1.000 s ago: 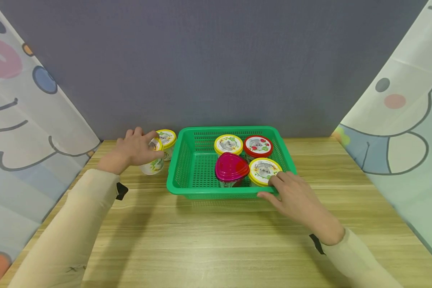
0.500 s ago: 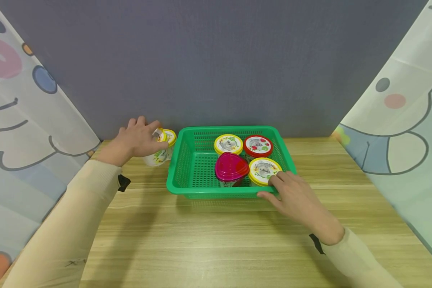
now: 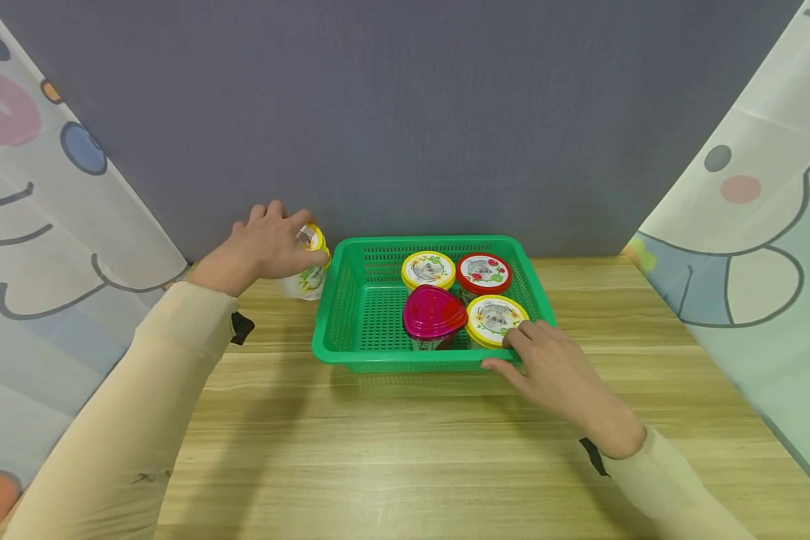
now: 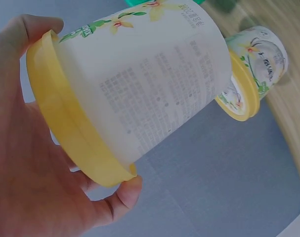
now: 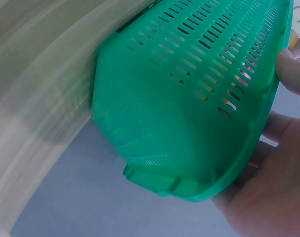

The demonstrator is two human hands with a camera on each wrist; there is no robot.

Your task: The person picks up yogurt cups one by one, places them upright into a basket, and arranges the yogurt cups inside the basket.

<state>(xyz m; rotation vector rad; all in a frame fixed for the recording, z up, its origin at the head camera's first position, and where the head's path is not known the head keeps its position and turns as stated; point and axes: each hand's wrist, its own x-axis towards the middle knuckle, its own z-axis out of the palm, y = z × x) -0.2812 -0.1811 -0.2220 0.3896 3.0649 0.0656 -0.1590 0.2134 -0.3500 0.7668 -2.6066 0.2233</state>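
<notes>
My left hand [image 3: 263, 247] grips a white tub with a yellow lid [image 3: 308, 285] by its lid, left of the green basket [image 3: 322, 330]. The left wrist view shows thumb and fingers around the lid's edge and small print on the tub [image 4: 154, 89]. Beyond it stands a second yellow-lidded tub [image 4: 268, 61], mostly hidden in the head view. My right hand [image 3: 556, 371] holds the basket's front rim near its right corner, thumb outside and fingers over the rim. The right wrist view has the slotted basket wall [image 5: 154, 113] beside that hand [image 5: 273, 173].
Inside the basket stand a yellow-lidded tub [image 3: 428, 268] at the back, a red-lidded tub [image 3: 484, 271], a magenta-lidded cup [image 3: 434, 311] and another yellow-lidded tub [image 3: 493, 321]. A grey panel [image 3: 418, 127] rises behind the wooden table [image 3: 405, 457]. Cartoon-printed sheets flank both sides.
My left hand has lifted the yellow-lidded tub and moved it right and toward the back, now covering most of the tub behind. The right hand and basket have stayed put.
</notes>
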